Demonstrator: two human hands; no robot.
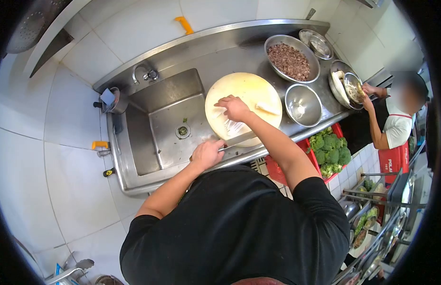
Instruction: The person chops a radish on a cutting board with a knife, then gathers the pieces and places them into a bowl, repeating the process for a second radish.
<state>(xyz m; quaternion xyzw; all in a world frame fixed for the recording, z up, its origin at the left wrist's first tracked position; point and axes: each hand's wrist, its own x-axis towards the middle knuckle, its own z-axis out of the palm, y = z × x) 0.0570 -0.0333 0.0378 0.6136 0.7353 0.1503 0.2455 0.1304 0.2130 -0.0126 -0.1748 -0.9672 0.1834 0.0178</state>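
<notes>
My left hand [208, 154] is closed around the handle of a knife [241, 139]. Its blade points right, low over the near part of a round, pale cutting board [246, 83]. My right hand [233, 108] reaches over the board with its fingers stretched and apart. Under and beside those fingertips lie whitish pieces, partly hidden by the hand. Between the hand and the blade are thin white strips [233, 127]. A larger white chunk [268, 108] rests at the board's right, beyond my right forearm.
Left of the board is a steel sink [170, 114] with a faucet [147, 75]. An empty steel bowl [303, 105] and a bowl of chopped brownish food [289, 61] stand right. Below is a red crate of broccoli [329, 152]. A co-worker [396, 114] handles a bowl [353, 88] at far right.
</notes>
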